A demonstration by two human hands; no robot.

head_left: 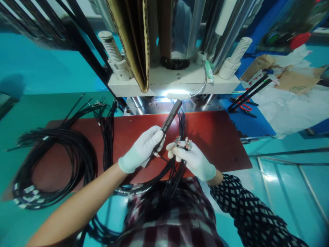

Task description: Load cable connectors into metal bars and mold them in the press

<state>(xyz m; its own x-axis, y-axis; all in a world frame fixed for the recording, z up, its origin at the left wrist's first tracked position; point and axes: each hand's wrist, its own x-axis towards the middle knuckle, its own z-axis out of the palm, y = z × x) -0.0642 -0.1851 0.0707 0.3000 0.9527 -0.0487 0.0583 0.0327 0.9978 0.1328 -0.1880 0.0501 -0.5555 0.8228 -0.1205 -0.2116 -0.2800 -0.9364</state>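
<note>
My left hand [144,147], in a white glove, is closed around a long dark grey bar-shaped tool [171,118], tilted up and to the right. Close beside it, my right hand [192,157], gloved too, pinches a bunch of black cables whose small metal connector ends [186,143] stick up past the fingers. A small connector on a thin cable [156,155] shows just below my left hand. More black cables [182,123] run from behind the connectors up toward the press. Both hands are over the reddish-brown board [213,137].
A press with a white plate [154,82] stands ahead, with cardboard [144,44] on its left. Coiled black cables [64,164] lie at the left. Red-handled pliers [245,106] rest on a blue surface [262,125] at the right, near plastic bags [290,106].
</note>
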